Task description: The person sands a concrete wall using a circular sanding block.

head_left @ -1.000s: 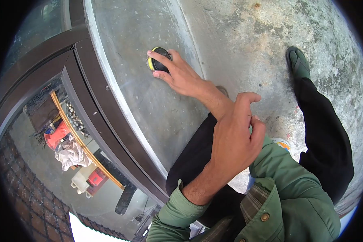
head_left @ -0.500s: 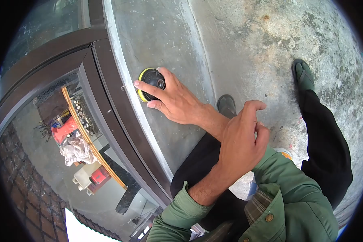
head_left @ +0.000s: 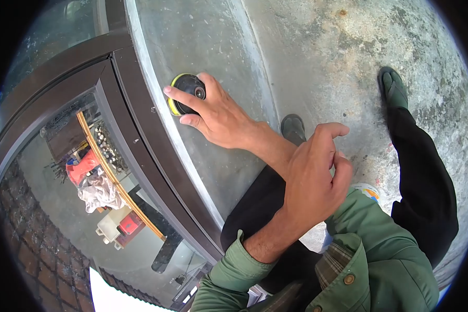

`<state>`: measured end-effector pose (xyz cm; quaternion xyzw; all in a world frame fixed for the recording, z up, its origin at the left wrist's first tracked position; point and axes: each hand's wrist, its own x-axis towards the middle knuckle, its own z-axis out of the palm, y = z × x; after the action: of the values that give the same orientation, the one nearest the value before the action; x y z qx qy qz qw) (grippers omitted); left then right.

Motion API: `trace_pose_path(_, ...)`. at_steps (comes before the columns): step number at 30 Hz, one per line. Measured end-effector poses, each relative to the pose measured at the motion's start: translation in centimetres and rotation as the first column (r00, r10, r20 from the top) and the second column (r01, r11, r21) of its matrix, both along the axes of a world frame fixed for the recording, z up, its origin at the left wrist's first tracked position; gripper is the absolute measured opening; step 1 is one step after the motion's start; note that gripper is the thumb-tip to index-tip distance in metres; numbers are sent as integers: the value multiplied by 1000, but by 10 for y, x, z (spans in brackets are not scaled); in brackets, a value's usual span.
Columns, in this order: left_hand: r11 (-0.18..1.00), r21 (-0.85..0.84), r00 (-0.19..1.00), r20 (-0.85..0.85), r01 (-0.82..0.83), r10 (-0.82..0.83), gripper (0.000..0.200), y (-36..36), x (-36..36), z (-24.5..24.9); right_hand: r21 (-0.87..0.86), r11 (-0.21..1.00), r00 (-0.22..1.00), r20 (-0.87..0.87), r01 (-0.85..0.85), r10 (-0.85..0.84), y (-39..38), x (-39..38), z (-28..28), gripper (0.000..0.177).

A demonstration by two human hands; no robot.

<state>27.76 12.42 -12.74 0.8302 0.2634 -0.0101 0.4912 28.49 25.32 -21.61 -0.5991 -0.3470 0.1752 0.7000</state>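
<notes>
My right hand (head_left: 221, 117) is spread over a round black backing pad (head_left: 188, 92) with a yellow rim, its fingers and thumb around the edge. The pad lies against the grey concrete surface (head_left: 208, 166), close to the pale strip along the dark frame. My left hand (head_left: 317, 177) crosses over my right forearm, index finger and thumb bent and apart, with nothing visible in it. Its other fingers are hidden. Green sleeves (head_left: 379, 223) are pushed up on both arms.
A brown-framed glass pane (head_left: 125, 109) stands at left, reflecting or showing a wooden rail, cloth and red objects. My sandalled feet (head_left: 392, 86) are on stained concrete. Part of a white bucket (head_left: 366, 190) shows behind my right sleeve.
My right hand and the backing pad have shifted up and slightly left in the picture, along the pale strip. The view itself has moved a little. My left hand keeps nearly the same pose.
</notes>
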Motion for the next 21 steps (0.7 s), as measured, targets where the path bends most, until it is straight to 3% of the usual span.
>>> trace_pose_path(5,999,19,979,198,-45,40,40,-1,-2,10,-82,992,985,-154,-93,80,29,59,12,59)
trace_pose_path(8,997,-12,960,269,-80,80,38,1,0,12,17,1000,1000,-8,-13,13,-5,1,14,62)
trace_pose_path(10,1000,15,961,275,-10,5,39,5,-3,9,61,997,999,-7,-53,53,-36,-48,8,63)
trace_pose_path(14,999,43,960,281,-4,-9,39,5,-4,9,89,994,998,-7,-57,57,-39,-61,2,64)
trace_pose_path(19,998,30,949,314,-49,37,37,2,-5,17,-18,1000,991,-129,17,-19,33,45,-2,56)
trace_pose_path(21,998,13,947,316,-64,57,37,-1,-6,20,-102,994,977,-214,-44,21,45,71,-6,53)
